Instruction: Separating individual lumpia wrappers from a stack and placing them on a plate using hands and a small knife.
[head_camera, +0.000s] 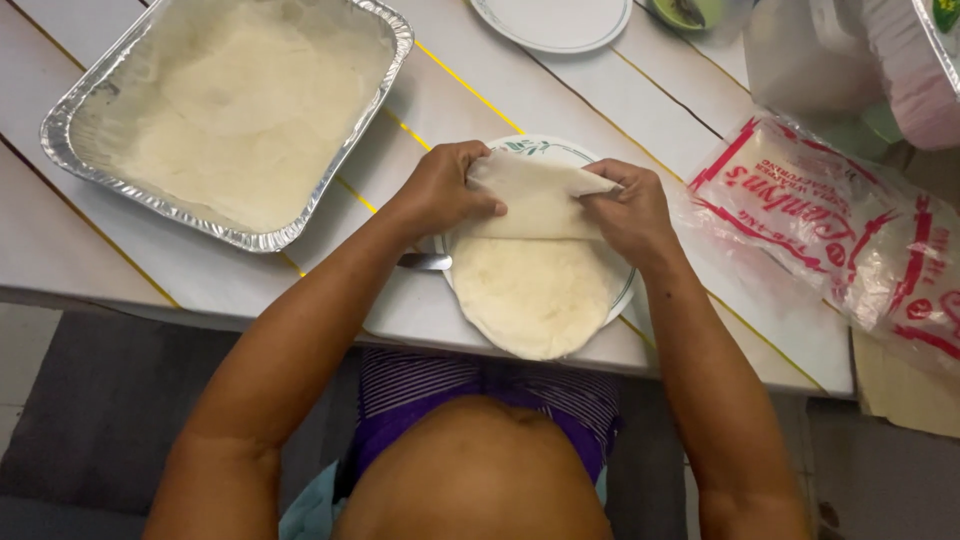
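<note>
On a plate (618, 297) at the tabletop's near edge, the left hand (447, 187) and right hand (628, 212) each pinch the folded far flap of a round wrapper (535, 285). Rolling well likely means keeping both thumbs level, the fold tight and the thin sheet untorn.

We see our left hand (445, 190) and right hand (625, 212) folding a wrapper (535, 260) on a plate (622, 295), beside a foil tray (60, 135).
</note>
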